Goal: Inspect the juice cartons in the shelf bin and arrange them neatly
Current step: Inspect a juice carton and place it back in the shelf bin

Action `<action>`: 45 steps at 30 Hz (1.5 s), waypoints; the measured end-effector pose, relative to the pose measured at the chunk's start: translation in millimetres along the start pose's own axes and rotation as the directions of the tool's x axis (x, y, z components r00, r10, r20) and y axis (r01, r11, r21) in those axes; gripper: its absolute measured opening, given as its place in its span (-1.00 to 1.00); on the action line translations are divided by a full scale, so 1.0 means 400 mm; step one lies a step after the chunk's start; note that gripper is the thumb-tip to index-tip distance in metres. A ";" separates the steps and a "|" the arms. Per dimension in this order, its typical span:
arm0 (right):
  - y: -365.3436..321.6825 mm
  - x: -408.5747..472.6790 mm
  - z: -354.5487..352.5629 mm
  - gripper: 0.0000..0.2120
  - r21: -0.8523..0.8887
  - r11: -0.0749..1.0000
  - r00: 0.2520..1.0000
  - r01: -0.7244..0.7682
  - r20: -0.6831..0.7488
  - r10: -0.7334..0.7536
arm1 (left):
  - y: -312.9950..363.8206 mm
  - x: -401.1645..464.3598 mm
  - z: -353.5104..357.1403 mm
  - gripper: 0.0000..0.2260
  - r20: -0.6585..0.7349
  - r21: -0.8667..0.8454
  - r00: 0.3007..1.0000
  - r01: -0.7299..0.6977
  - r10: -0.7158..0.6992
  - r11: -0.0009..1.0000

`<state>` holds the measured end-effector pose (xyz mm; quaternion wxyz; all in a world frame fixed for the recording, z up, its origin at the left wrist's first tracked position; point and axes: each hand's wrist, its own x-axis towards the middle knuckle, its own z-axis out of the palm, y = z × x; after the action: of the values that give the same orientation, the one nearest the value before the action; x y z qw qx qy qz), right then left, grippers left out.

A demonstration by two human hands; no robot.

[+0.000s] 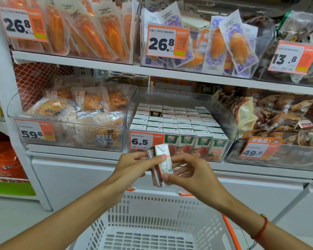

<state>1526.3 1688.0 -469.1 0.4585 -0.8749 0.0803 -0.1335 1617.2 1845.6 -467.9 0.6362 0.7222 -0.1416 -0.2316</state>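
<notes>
Head view looks down on two bare forearms reaching toward a white metal shelf. Between the hands, a small rectangular juice carton [162, 165] of smooth printed card is held tilted, its folded white top pointing up and away, just in front of the shelf edge. The left hand [134, 166] grips it from the left, thumb laid across the near face and fingers curled behind. The right hand [190, 170] pinches the carton's lower right corner with thumb and forefinger, the other fingers loosely bent and spread above. A red cord bracelet [261, 230] circles the right wrist.

Just beyond the hands sits a clear plastic bin [231, 123] with rounded corners and glossy walls. Inside it, matching cartons [177, 123] stand upright in tight rows, flat white tops forming a grid; one carton [155, 112] in the far left part shows its green face, out of line with its neighbours. The front row shows green and red fruit print through the wall. An orange and white price tag [143, 141] reading 6.5 is clipped to the bin's near left face.

Left of the bin, another clear tub [70, 139] holds crinkled transparent packets of shredded snack. Near the person, below the hands, is a white slotted plastic basket [152, 222] with an orange handle [231, 233].
</notes>
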 end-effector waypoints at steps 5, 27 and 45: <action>0.000 0.007 -0.043 -0.55 0.201 0.957 0.928 -0.210 0.349 0.131 | 0.022 0.007 -0.034 -0.67 0.259 0.055 0.966 -0.041 0.026 0.998; -0.009 0.021 -0.041 -0.69 0.112 0.993 0.999 0.033 0.037 -0.037 | 0.009 0.025 -0.024 -0.55 0.163 -0.292 0.911 0.411 -0.378 0.864; 0.032 0.026 -0.078 -0.60 0.166 0.985 0.973 -0.047 0.230 0.008 | 0.008 0.004 0.017 -0.76 0.110 -0.168 0.992 0.084 -0.066 0.982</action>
<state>1526.3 1653.7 -461.1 0.5397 -0.8408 0.0273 -0.0321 1615.4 1838.4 -465.7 0.6788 0.6563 -0.1269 -0.3040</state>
